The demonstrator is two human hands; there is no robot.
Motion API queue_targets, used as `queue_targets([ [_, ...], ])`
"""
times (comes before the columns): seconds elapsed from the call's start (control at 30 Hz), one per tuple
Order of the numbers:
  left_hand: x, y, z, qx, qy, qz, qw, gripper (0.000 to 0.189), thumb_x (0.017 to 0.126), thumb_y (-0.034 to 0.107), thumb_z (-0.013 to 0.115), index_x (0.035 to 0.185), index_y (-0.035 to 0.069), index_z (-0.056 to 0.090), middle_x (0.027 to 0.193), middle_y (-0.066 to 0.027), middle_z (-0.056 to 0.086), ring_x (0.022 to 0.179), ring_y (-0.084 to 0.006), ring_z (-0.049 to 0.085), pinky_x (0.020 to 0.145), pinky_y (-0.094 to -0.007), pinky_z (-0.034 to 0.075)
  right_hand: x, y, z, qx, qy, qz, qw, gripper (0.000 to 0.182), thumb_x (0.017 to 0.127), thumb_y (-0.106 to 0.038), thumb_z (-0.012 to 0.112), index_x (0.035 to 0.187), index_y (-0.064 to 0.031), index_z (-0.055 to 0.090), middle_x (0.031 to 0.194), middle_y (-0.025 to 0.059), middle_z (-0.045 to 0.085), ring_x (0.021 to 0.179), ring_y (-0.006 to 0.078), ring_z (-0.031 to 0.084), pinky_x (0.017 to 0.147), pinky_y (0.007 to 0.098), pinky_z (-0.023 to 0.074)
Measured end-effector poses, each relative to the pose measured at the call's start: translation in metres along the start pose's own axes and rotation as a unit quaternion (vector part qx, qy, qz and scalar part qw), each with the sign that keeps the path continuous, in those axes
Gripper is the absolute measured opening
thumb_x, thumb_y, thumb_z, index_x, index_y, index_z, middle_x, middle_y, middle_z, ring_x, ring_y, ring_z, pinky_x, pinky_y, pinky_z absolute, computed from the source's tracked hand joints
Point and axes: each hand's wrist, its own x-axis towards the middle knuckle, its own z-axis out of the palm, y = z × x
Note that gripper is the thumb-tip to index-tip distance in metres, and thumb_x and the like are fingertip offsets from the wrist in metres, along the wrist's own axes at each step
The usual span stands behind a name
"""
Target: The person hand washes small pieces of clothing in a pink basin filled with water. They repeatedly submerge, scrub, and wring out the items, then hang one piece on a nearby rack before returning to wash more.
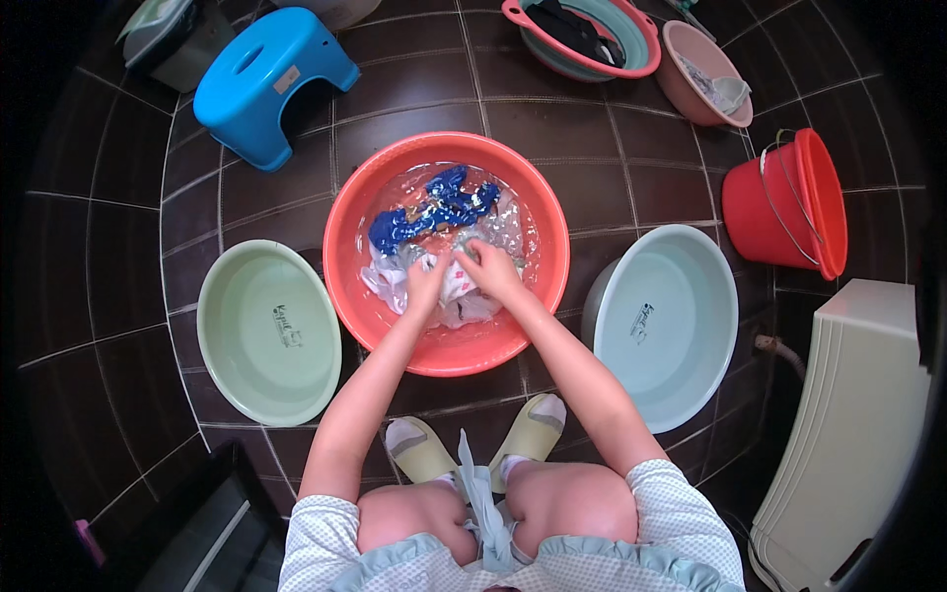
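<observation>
A round red plastic basin (451,364) on the tiled floor holds water and wet clothes. Inside it, my left hand (427,281) and my right hand (490,271) are close together, both gripping a white cloth with pink marks (459,283). Beyond them floats a bunched blue garment (436,211). Pale, whitish wet fabric (385,277) lies at the left, and more pale fabric (505,226) at the right. The fingertips are partly hidden in the folds.
A pale green basin (270,333) stands left, a light blue basin (666,333) right. Farther off are a blue plastic stool (259,66), a collapsible basin (636,37) with dark cloth, a pink basin (688,81) with cloth, and a red bucket (769,207). A cream-coloured cabinet (843,414) stands at the right.
</observation>
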Motion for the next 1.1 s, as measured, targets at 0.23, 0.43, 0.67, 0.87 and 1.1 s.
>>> queue_targets([
  [0.23, -0.001, -0.006, -0.004, 0.289, 0.043, 0.054, 0.955, 0.035, 0.079, 0.032, 0.056, 0.083, -0.002, 0.061, 0.078, -0.0146, 0.064, 0.070, -0.0201, 0.061, 0.062, -0.0332, 0.046, -0.003, 0.023, 0.007, -0.037, 0.047, 0.002, 0.998, 0.031, 0.073, -0.028, 0.064, 0.083, 0.0008, 0.060, 0.063, 0.0151, 0.059, 0.061, 0.0270, 0.060, 0.057, 0.0355, 0.0460],
  [0.43, -0.011, 0.032, 0.021, -0.168, -0.005, -0.086, 0.982, 0.032, 0.088, 0.031, 0.044, 0.085, 0.001, 0.057, 0.075, -0.0043, 0.057, 0.065, -0.0129, 0.053, 0.058, -0.0296, 0.043, -0.013, -0.003, 0.017, 0.324, 0.075, 0.013, 0.943, 0.027, 0.079, -0.022, 0.062, 0.064, -0.0034, 0.050, 0.053, -0.0018, 0.048, 0.052, 0.0023, 0.040, 0.046, 0.0208, 0.0319],
  [0.67, -0.029, 0.044, 0.028, -0.197, -0.022, -0.121, 0.973, 0.038, 0.090, 0.038, 0.042, 0.086, 0.003, 0.055, 0.073, -0.0028, 0.056, 0.061, -0.0100, 0.052, 0.053, -0.0260, 0.042, -0.007, -0.038, 0.001, 0.188, 0.097, 0.048, 0.976, 0.032, 0.078, -0.026, 0.057, 0.062, 0.0009, 0.052, 0.049, 0.0116, 0.049, 0.046, 0.0121, 0.043, 0.047, 0.0331, 0.0366],
  [0.87, -0.037, 0.085, -0.006, -0.220, -0.195, -0.207, 0.933, 0.035, 0.087, 0.036, 0.047, 0.098, 0.003, 0.056, 0.087, -0.0043, 0.060, 0.072, -0.0129, 0.058, 0.064, -0.0256, 0.046, -0.007, -0.038, -0.026, 0.430, -0.166, 0.258, 0.849, 0.033, 0.086, -0.036, 0.050, 0.099, -0.0086, 0.061, 0.087, 0.0000, 0.061, 0.073, 0.0098, 0.055, 0.059, 0.0266, 0.0439],
  [1.1, -0.009, 0.062, -0.041, 0.059, -0.339, -0.084, 0.935, 0.020, 0.081, 0.022, 0.059, 0.092, 0.005, 0.058, 0.072, 0.0027, 0.057, 0.058, -0.0052, 0.049, 0.050, -0.0198, 0.038, -0.003, 0.008, -0.061, 0.239, -0.247, 0.099, 0.934, 0.024, 0.082, -0.023, 0.053, 0.096, -0.0072, 0.064, 0.082, 0.0047, 0.062, 0.078, 0.0105, 0.058, 0.068, 0.0245, 0.0457],
])
